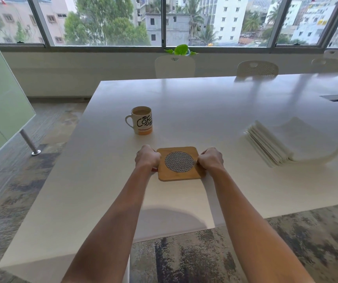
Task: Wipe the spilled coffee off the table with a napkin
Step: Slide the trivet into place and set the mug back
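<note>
A white bench (205, 99) fills the middle of the frame. At its centre, two bare arms reach to a square wooden coaster (179, 163) lying flat. The left grip (146, 158) curls round its left edge and the right grip (211, 159) round its right edge.

A stack of white napkins (298, 139) lies at centre right, to the right of and slightly above the right grip and well apart from it. Its folded edges run diagonally from upper left to lower right. The right grip is the nearer one to reach it.

A full coffee mug (142, 121) stands upright above and left of the coaster. No spilled coffee shows on the bench.
</note>
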The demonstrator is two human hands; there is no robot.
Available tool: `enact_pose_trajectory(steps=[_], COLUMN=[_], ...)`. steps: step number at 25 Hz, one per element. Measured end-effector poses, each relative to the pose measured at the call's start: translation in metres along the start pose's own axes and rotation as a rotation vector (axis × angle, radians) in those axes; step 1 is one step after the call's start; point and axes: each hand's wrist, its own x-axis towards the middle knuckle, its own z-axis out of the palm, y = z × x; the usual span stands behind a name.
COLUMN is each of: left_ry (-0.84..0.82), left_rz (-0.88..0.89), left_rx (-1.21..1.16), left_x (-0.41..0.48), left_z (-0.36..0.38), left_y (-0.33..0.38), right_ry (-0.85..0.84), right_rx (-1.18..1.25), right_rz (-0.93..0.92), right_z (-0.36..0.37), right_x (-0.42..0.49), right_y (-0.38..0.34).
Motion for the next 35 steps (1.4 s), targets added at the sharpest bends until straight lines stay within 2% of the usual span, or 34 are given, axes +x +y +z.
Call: enact_pose_trajectory(steps=[8,11,14,22,28,35], left_ry=[0.029,0.044,0.13,0.229,0.143,-0.07], left_rz=[0.005,0.035,0.072,0.184,0.268,0.382], left_rx=[0.117,0.063,0.018,0.04,0.018,-0.049], left_x=[0.0,0.005,0.014,0.077,0.138,0.185], left_z=[-0.002,-0.012,-0.03,-0.071,-0.085,-0.088], left_y=[-0.007,-0.013,-0.02,-0.017,-0.013,-0.012], right_ry=[-0.029,0.008,0.045,-0.143,-0.282,-0.539], right_rx=[-0.021,-0.038,0.025,0.29,0.339,0.354], right_rz=[0.013,-0.052,-0.167,-0.296,-0.37,-0.411], right_z=[0.0,-0.005,-0.008,0.021,0.052,0.074], right_x=[0.002,0.005,0.015,0.068,0.115,0.153], right_y=[0.002,-0.003,-0.019,-0.084,-0.115,-0.139])
